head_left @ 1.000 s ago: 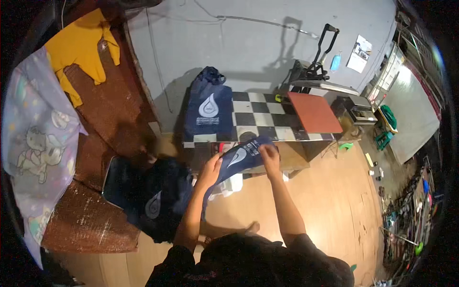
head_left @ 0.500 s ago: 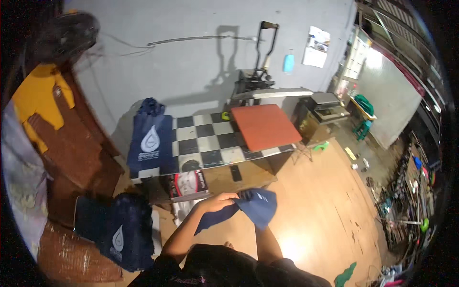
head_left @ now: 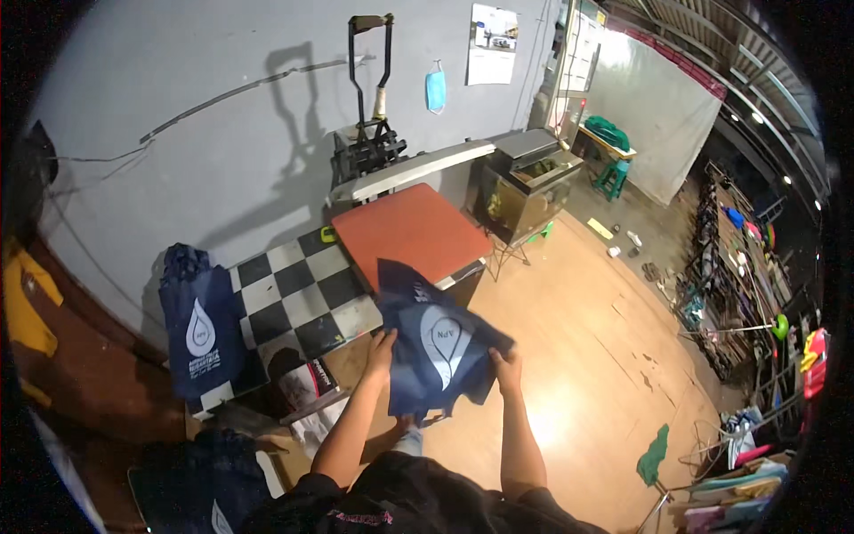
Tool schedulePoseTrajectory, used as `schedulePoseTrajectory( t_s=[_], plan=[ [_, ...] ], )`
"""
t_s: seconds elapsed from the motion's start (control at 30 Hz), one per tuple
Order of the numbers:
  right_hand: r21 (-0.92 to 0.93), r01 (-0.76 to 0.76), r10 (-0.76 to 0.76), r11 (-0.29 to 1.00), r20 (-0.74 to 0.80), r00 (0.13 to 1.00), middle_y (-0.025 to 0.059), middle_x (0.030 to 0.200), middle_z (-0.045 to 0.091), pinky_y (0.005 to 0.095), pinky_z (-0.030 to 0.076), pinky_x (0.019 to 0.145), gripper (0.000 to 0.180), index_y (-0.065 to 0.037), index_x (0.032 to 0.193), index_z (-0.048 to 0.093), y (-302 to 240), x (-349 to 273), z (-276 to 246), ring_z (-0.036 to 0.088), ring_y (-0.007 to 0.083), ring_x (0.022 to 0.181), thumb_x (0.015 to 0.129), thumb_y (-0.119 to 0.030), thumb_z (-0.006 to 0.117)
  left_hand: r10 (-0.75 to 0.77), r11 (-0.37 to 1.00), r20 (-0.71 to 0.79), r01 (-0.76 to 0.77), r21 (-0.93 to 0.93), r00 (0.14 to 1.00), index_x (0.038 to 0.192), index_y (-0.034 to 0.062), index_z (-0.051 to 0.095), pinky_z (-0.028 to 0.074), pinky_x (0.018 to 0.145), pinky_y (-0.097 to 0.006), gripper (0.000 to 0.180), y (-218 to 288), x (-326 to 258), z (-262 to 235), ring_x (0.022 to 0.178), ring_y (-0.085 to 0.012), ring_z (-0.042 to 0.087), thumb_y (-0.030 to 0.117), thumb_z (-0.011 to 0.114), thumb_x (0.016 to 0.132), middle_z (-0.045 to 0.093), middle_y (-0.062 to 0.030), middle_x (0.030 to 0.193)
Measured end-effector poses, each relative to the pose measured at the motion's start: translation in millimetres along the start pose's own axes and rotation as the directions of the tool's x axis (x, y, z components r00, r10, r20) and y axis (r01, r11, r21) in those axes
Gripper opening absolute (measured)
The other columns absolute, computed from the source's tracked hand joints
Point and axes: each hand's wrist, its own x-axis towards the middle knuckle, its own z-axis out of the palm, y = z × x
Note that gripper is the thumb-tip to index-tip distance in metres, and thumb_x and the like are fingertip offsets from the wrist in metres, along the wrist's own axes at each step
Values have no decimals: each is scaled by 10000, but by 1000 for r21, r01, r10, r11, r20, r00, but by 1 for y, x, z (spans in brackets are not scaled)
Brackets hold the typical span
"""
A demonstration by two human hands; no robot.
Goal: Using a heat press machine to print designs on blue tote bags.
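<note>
Heat press (head_left: pixel 391 169) sits against the grey wall, handle up and upper plate swung back, so the orange pad (head_left: pixel 411 233) is exposed and free for loading. The pad extends off the end of the checkered tabletop (head_left: pixel 294 298), which puts it at the same working height.

1 stack of navy bags (head_left: pixel 200 325) with a white drop print stands at the tabletop's far left end, within reach but off the pad. More navy fabric (head_left: pixel 200 481) is heaped low at the left, by the person's side.

Navy bag (head_left: pixel 436 343) is held in the air in front of the chest, just short of the pad, print side up and spread out, probably to keep it flat and oriented. Left hand (head_left: pixel 382 345) has its fingers closed on the bag's left edge; right hand (head_left: pixel 509 365) pinches the right edge. 2-point grip keeps the cloth taut; lower part hangs loose.
</note>
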Motion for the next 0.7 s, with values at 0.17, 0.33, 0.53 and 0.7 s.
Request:
schedulePoseTrajectory(
  t_s=[0.17,0.33,0.53,0.7],
  plan=[
    [-235,173,-163,957,60,985,71,745,657,316,471,646,202,12,920,668,-62,104,31,592,147,693,860,-172,724,243,950,-100,-216,225,965,990,17,627,454,755,-275,211,8,96,-9,810,-105,540,219,567,996,611,-13,885],
    [-387,229,-164,893,194,967,176,803,696,379,505,697,268,35,980,678,-93,193,73,669,256,745,853,-197,725,312,893,-101,-255,372,945,1152,5,597,467,862,-351,297,24,160,-12,989,-208,597,227,609,955,653,-111,1074],
    [-490,385,-215,782,367,905,274,917,692,427,518,774,301,51,1032,677,-92,263,118,690,401,889,855,-192,698,332,619,-124,-117,777,935,1291,-43,518,452,992,-404,633,41,202,-26,1178,-355,583,299,748,811,599,-249,1259],
    [-496,371,-164,785,412,896,251,923,695,429,511,783,310,28,1024,675,-119,311,141,685,392,914,854,-231,695,454,720,-205,-222,657,867,1376,-36,451,438,1023,-407,773,69,235,-16,1231,-352,548,319,786,777,552,-246,1331]
  ],
)
